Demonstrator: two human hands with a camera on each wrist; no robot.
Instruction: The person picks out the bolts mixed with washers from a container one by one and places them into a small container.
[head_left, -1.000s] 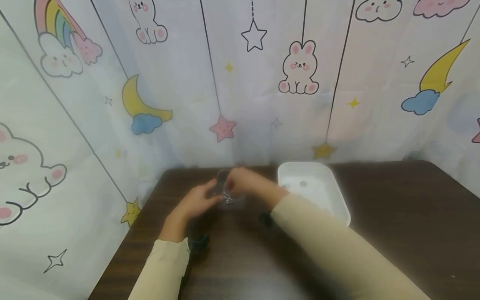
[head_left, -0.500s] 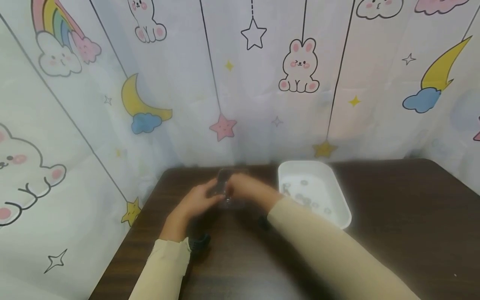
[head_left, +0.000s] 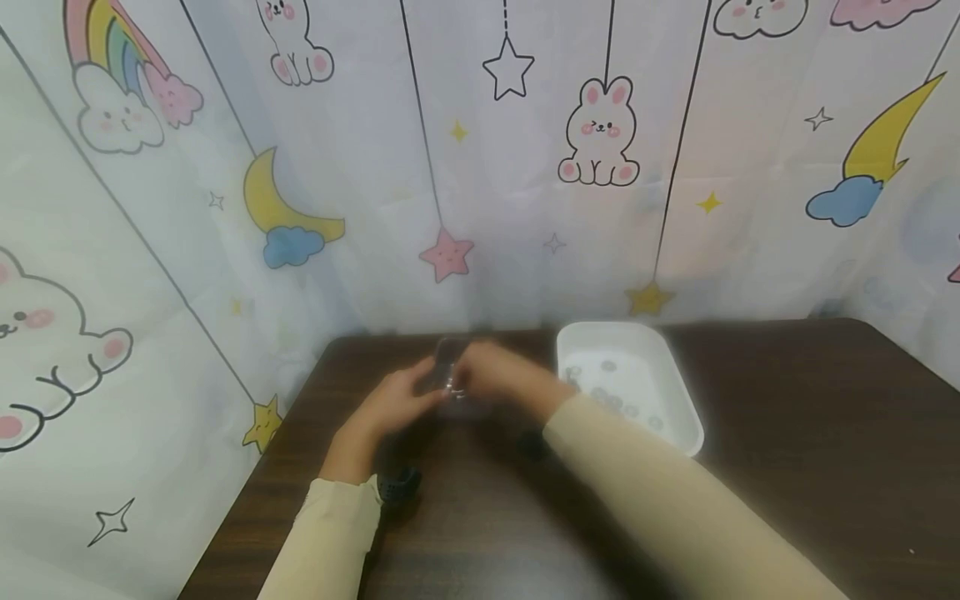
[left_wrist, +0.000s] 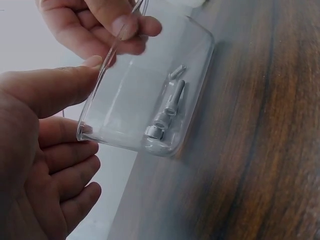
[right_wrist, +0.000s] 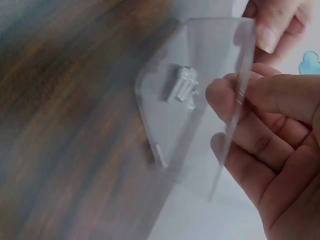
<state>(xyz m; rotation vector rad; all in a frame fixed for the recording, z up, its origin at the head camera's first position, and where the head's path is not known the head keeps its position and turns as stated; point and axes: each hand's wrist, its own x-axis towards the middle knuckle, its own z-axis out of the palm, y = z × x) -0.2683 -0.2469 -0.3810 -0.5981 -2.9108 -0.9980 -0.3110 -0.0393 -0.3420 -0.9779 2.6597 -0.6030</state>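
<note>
A clear plastic box with rounded corners holds several metal bolts, some of them clustered at one corner. My left hand grips a corner of the box; in the left wrist view its thumb lies along the rim and other fingers are outside the wall. My right hand is at the opposite part of the rim, fingers bent. Some of its fingertips reach past the rim in the right wrist view. Whether they pinch the wall or a small part cannot be made out. Through the clear wall the bolts look blurred.
To the right stands a white tray with several small grey round pieces in it; the right forearm passes in front of it. Both stand on a dark wooden table. A printed curtain hangs behind the table's back edge.
My right hand has moved only slightly at the box, and its forearm has shifted a little, uncovering more pieces in the tray. The left hand keeps its grip in place.
</note>
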